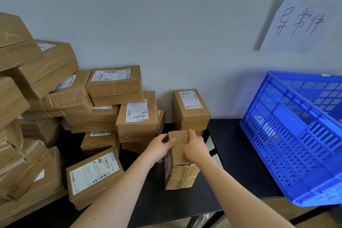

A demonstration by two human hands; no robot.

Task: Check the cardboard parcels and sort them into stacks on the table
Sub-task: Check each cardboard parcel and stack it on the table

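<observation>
1. Left hand (161, 149) and right hand (194, 147) grip the upright parcel (178, 146) from either side, fingers curled over its upper edges, apparently steadying it to check the label on its left face.
2. The parcel stands on the table (203, 200) between both hands.
3. Stacked parcels (137, 116) lie left of the hands, and a blue crate (286, 135) lies to their right

Counted roughly twenty cardboard parcels (137, 131), exact tally uncertain; one blue crate (277, 135); one handwritten paper sign (299, 22) on wall.
</observation>
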